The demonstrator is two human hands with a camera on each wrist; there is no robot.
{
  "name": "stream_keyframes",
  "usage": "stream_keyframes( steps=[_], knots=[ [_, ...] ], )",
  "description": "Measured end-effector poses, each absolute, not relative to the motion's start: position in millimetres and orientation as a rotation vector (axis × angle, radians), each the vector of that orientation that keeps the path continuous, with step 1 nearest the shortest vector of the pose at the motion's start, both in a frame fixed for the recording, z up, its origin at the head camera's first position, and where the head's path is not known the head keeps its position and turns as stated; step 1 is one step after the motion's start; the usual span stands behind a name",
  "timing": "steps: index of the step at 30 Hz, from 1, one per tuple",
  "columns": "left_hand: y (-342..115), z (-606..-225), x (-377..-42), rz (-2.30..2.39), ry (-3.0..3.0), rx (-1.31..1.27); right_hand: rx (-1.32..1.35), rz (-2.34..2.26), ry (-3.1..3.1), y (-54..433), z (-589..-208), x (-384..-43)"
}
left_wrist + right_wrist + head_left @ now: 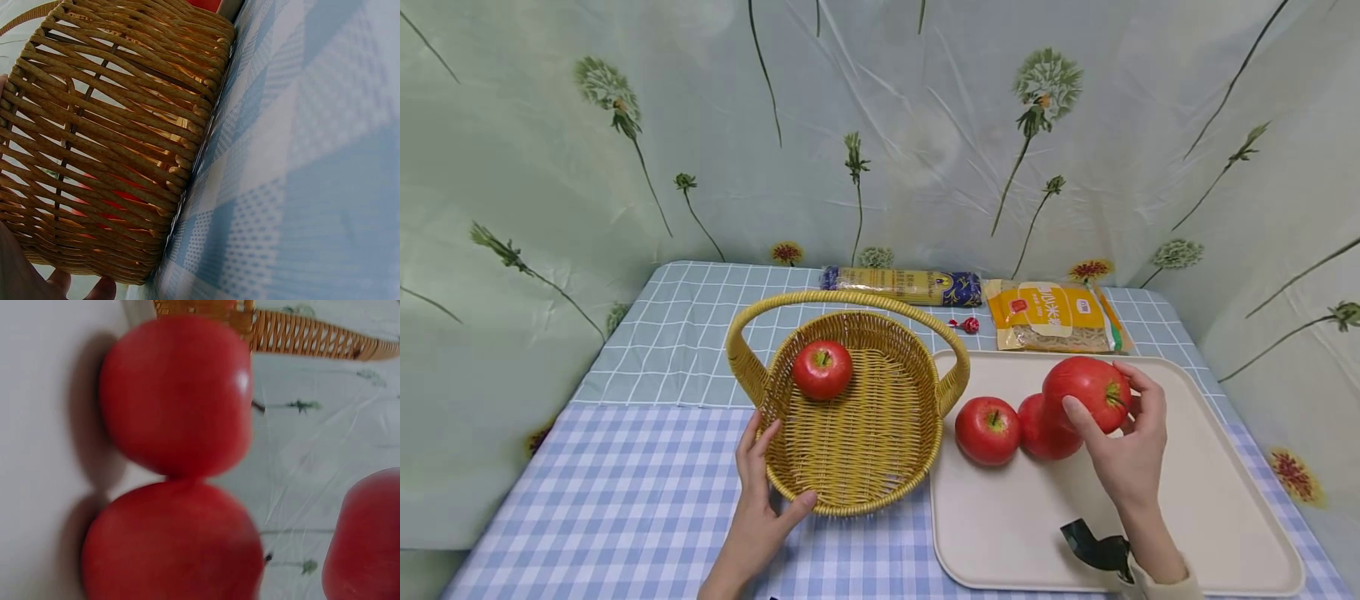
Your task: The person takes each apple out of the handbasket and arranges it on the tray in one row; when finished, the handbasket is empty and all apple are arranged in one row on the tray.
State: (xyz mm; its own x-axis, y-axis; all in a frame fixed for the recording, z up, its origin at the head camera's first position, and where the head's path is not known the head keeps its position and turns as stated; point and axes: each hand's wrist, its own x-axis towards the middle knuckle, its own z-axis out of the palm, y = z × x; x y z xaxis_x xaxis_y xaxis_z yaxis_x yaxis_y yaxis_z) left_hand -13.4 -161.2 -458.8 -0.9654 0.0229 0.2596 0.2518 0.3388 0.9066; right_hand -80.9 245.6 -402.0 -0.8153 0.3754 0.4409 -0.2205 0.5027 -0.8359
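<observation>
A red apple (1086,393) is gripped in my right hand (1131,446), thumb and fingers around its sides, raised above the tray (1022,533). In the right wrist view this apple (369,544) shows at the right edge. Below and beside it, two more apples sit on the tray, the left one (988,431) in full view and the other (1047,433) partly hidden by the held one. My left hand (756,508) rests spread against the near left side of a wicker basket (857,450), its thumb at the rim. One apple (822,370) lies inside the basket, at its far left.
Behind the basket lie a long blue and yellow packet (902,286) and a small red wrapped candy (967,325). An orange and clear food bag (1056,317) is just beyond the tray. The basket's arched handle (850,298) stands up. A dark strap (1097,546) hangs by my right wrist.
</observation>
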Motion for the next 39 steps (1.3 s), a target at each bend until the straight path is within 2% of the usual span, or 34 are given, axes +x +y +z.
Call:
stream_keyframes(
  steps=[15, 28, 32, 39],
  knots=[
    [-162, -457, -13, -1.685, -2.399, -0.255, -0.304, 1.237, -2.211, 309, -453, -100],
    [-162, -458, -14, -1.678, -2.404, -0.248, -0.508, 1.179, -2.305, 325, -470, -101],
    [-162, -458, -14, -1.678, -2.4, -0.253, -0.542, 1.173, -2.343, 321, -465, -98],
    [-161, -457, -13, -1.677, -2.402, -0.25, -0.615, 1.22, -2.414, 290, -423, -82]
  ],
)
